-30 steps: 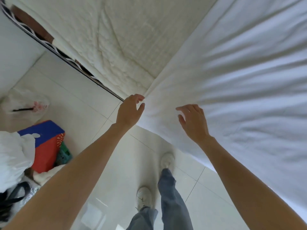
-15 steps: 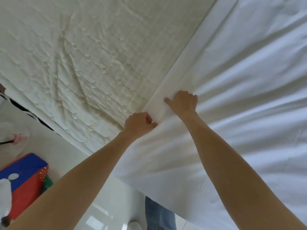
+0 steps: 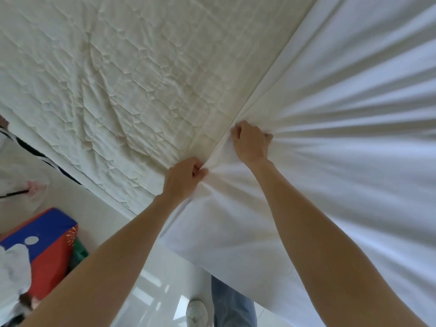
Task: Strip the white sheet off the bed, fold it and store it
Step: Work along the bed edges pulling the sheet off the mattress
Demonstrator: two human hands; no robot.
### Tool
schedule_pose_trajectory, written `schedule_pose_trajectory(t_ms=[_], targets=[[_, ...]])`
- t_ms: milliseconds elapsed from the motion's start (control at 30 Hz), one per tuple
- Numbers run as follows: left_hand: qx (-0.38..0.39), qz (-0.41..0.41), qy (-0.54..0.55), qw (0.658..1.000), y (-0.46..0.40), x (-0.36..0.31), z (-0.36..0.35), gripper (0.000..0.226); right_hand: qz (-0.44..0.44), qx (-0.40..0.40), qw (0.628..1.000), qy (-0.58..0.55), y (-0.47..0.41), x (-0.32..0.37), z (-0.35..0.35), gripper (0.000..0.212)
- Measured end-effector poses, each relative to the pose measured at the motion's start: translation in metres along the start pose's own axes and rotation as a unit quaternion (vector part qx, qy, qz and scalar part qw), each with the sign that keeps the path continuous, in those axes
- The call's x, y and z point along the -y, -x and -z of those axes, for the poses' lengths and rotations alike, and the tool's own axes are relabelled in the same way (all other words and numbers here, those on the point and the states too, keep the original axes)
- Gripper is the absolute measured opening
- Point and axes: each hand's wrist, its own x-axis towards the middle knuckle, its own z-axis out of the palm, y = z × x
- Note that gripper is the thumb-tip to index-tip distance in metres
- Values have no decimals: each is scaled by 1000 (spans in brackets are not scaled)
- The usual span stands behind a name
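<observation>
Bare quilted mattress (image 3: 113, 74) beyond my knuckles. Left hand (image 3: 182, 179) and right hand (image 3: 251, 142) both fisted on the white sheet (image 3: 342, 142) edge; its bulk spreads away to my right, edge running diagonally past the nearer right hand

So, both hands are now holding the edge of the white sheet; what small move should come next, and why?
Probably pull the gathered edge across toward the covered side. The left hand and right hand are both closed on the white sheet, folds fan out from the grips, and the quilted mattress is already bare beside them, so this edge looks free to peel back.
</observation>
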Motion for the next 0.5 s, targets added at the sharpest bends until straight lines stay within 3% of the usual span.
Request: schedule_pose_trajectory(t_ms=[133,200,333,400,500], targets=[[-18,30,29,999,14,-5,6,45,64,-22,996,-55,22,-12,1,24],[1,30,-7,1000,35,-2,11,50,119,-57,989,-66,51,-20,-1,22],[35,23,-61,997,79,28,8,33,148,-122,981,-37,127,-30,-21,27],[45,30,-66,996,95,47,2,27,138,-105,985,1,170,-38,-38,33],[-3,29,-54,998,105,73,1,24,104,-45,992,46,220,-51,-60,48]])
